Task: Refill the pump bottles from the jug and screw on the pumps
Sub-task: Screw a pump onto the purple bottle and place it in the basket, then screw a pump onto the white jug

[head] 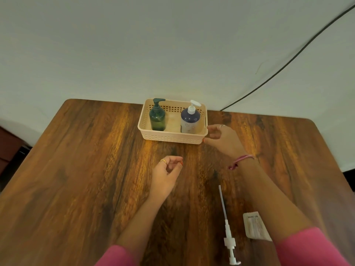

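Note:
A green pump bottle stands at the left of a cream plastic basket at the table's far edge. A dark blue bottle with a white pump and pale label stands at the basket's right. Both have pumps fitted. A loose white pump with a long dip tube lies flat on the table near me. My right hand hovers by the basket's right front corner, fingers apart, holding nothing. My left hand hangs over the table in front of the basket, fingers loosely curled and empty. No jug is in view.
A white labelled packet lies on the wooden table beside the loose pump, partly under my right forearm. A black cable runs down the pale wall behind the table. Dark furniture sits at the left.

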A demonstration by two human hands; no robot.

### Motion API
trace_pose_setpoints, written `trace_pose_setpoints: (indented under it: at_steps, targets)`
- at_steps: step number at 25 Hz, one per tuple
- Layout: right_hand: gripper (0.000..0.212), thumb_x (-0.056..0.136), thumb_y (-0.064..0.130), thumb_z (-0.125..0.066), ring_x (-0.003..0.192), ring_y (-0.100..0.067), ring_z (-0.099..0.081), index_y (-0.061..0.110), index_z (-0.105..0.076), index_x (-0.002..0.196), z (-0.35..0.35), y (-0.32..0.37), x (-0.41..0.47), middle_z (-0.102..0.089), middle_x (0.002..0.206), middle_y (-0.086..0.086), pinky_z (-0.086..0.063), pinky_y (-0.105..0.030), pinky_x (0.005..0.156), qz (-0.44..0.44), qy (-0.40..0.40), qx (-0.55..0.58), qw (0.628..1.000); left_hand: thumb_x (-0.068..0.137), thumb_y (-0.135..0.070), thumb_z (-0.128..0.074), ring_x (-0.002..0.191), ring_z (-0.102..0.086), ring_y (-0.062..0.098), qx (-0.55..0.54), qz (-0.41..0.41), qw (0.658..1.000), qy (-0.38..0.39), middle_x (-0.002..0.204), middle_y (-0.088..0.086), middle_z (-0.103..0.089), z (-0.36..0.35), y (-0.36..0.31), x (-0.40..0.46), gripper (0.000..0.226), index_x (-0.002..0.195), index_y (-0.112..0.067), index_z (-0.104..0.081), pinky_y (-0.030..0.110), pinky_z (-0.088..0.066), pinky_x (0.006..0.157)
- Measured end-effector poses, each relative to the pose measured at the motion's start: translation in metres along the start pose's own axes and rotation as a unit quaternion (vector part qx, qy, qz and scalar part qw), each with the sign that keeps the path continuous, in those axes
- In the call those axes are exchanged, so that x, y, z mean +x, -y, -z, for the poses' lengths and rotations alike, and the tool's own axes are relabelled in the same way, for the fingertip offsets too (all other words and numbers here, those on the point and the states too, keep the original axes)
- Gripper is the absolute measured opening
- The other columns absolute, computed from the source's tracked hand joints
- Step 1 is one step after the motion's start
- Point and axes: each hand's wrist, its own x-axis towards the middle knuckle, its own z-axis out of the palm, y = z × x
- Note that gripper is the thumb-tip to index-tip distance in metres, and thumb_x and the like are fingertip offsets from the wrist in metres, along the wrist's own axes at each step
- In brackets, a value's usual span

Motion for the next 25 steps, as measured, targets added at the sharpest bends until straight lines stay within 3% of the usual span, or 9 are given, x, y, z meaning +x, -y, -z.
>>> trace_pose_setpoints:
  at_steps: [4, 8, 10, 13, 18, 22, 25]
  targets:
    - [0.031, 0.085, 0.023, -0.069, 0.087, 0.006, -0.057, 0.023, -0.061, 0.115, 0.004, -0.015, -0.061, -0.063, 0.113, 0.005, -0.040, -0.005, 0.064, -0.002, 0.053, -0.008, 0.999, 0.089, -0.011, -0.063, 0.071, -0.059, -0.007, 0.000, -0.004, 1.000, 0.020, 0.085, -0.010, -0.068, -0.010, 0.001, -0.030, 0.016, 0.096, -0.025, -0.067, 0.009, -0.047, 0.067]
    - [0.024, 0.090, 0.017, -0.060, 0.096, -0.009, -0.058, 0.017, -0.066, 0.113, 0.003, -0.029, -0.103, -0.064, 0.115, -0.002, -0.041, -0.013, 0.078, 0.026, 0.142, -0.141, 0.979, 0.089, -0.013, -0.063, 0.073, -0.061, -0.006, 0.016, 0.002, 0.999, 0.039, 0.085, -0.012, -0.069, -0.021, 0.003, -0.059, 0.017, 0.094, -0.029, -0.066, 0.009, -0.047, 0.066]
    - [0.028, 0.092, 0.009, -0.053, 0.105, -0.018, -0.059, 0.015, -0.065, 0.117, -0.003, -0.036, -0.123, -0.062, 0.120, -0.006, -0.045, -0.022, 0.089, 0.046, 0.201, -0.223, 0.953, 0.089, -0.013, -0.063, 0.076, -0.062, -0.001, 0.024, -0.001, 0.999, 0.043, 0.086, -0.010, -0.069, -0.027, 0.005, -0.074, 0.019, 0.093, -0.032, -0.065, 0.010, -0.048, 0.067]
    - [0.035, 0.091, -0.003, -0.050, 0.115, -0.028, -0.056, 0.010, -0.060, 0.122, -0.015, -0.051, -0.160, -0.058, 0.127, -0.013, -0.046, -0.034, 0.099, 0.060, 0.261, -0.322, 0.908, 0.089, -0.014, -0.062, 0.078, -0.061, -0.006, 0.026, -0.002, 0.998, 0.057, 0.089, -0.011, -0.068, -0.035, 0.007, -0.096, 0.018, 0.094, -0.031, -0.065, 0.005, -0.046, 0.067]
    - [0.038, 0.091, 0.003, -0.055, 0.108, -0.034, -0.058, 0.011, -0.056, 0.128, -0.024, -0.070, -0.209, -0.051, 0.129, -0.015, -0.049, -0.036, 0.091, 0.137, 0.308, -0.421, 0.842, 0.089, -0.016, -0.062, 0.088, -0.061, -0.001, 0.065, 0.012, 0.995, 0.078, 0.097, -0.011, -0.068, -0.049, 0.011, -0.119, 0.015, 0.103, -0.022, -0.067, 0.005, -0.045, 0.072]
    - [0.043, 0.090, 0.002, -0.058, 0.096, -0.033, -0.062, 0.016, -0.053, 0.131, -0.027, -0.096, -0.229, -0.045, 0.133, -0.013, -0.053, -0.034, 0.084, 0.178, 0.283, -0.424, 0.842, 0.089, -0.016, -0.062, 0.094, -0.061, 0.001, 0.076, 0.032, 0.992, 0.098, 0.099, -0.010, -0.068, -0.056, 0.013, -0.135, 0.017, 0.104, -0.023, -0.067, 0.013, -0.045, 0.076]
    - [0.039, 0.091, 0.002, -0.055, 0.102, -0.032, -0.059, 0.013, -0.055, 0.129, -0.030, -0.112, -0.234, -0.045, 0.134, -0.012, -0.051, -0.036, 0.086, 0.209, 0.284, -0.417, 0.838, 0.089, -0.017, -0.062, 0.093, -0.060, -0.002, 0.088, 0.046, 0.989, 0.112, 0.099, -0.013, -0.067, -0.064, 0.014, -0.141, 0.017, 0.104, -0.024, -0.066, 0.011, -0.042, 0.073]
